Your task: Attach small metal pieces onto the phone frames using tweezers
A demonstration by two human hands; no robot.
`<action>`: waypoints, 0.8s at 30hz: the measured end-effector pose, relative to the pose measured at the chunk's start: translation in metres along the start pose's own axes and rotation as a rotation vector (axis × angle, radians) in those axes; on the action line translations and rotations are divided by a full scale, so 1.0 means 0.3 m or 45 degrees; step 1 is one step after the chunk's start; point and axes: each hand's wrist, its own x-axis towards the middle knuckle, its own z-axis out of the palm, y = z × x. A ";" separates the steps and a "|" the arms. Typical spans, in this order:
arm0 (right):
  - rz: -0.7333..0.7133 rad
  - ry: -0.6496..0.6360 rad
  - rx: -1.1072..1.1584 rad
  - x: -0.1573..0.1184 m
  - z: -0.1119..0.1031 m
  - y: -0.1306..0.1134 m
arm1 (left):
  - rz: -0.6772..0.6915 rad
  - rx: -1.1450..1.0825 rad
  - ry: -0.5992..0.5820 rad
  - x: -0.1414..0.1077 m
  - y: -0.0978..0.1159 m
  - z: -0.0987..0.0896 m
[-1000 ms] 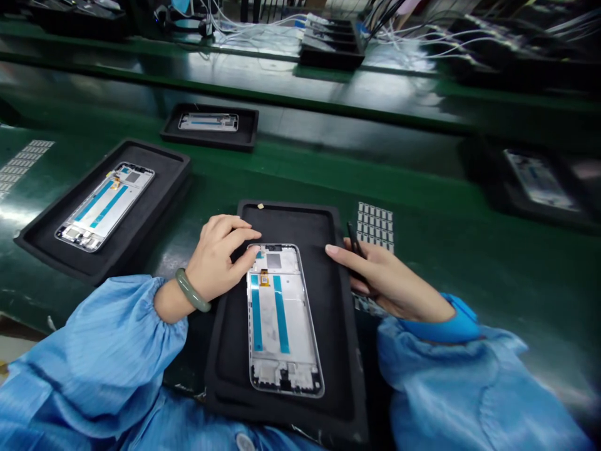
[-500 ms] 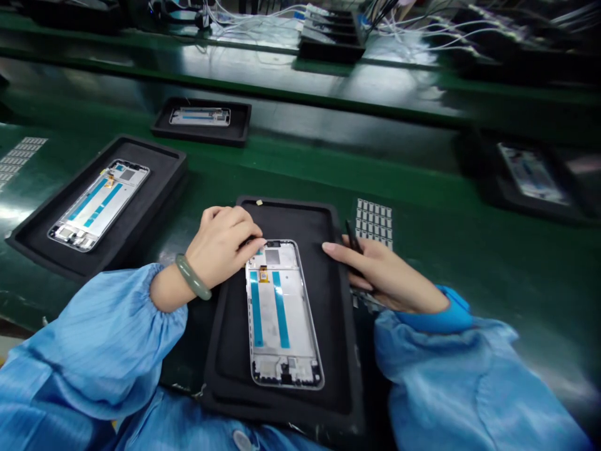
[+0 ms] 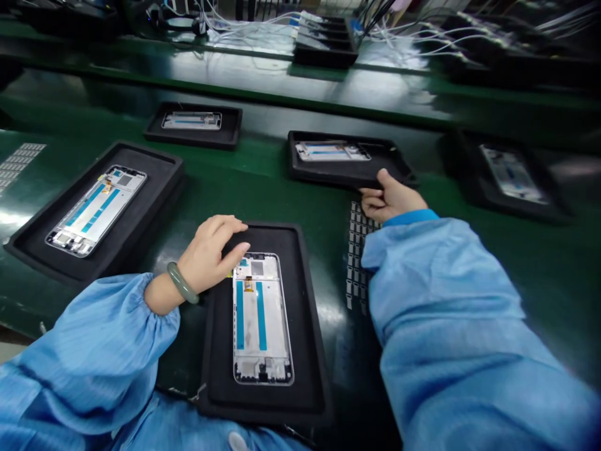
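Left hand (image 3: 211, 254) open, fingers loosely curved, just beside the upper left corner of a silver phone frame with teal strips (image 3: 260, 319). Frame lay flat in a rectangular black foam tray (image 3: 307, 369), lower centre. Right hand (image 3: 392, 197) grasped the near edge of a second black foam tray (image 3: 328, 174), upper centre, holding another silver phone frame (image 3: 331, 151). Sheet of small metallic pads (image 3: 357, 250) lay on the green workbench (image 3: 530, 269) between both trays. Pale green bangle (image 3: 182, 283) on left wrist.
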 end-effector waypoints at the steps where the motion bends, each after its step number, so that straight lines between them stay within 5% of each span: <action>1: 0.125 -0.049 0.022 0.009 -0.003 -0.007 | 0.020 0.018 -0.031 -0.003 0.000 0.004; 6: 0.480 -0.173 0.178 -0.046 -0.070 -0.060 | 0.050 0.047 -0.076 -0.007 -0.007 0.010; 15: 0.178 -0.158 0.393 -0.386 -0.224 -0.021 | 0.088 0.043 -0.080 0.012 -0.012 -0.007; 24: 0.123 0.073 0.464 -0.613 -0.208 0.130 | 0.126 0.197 -0.318 0.009 0.013 -0.060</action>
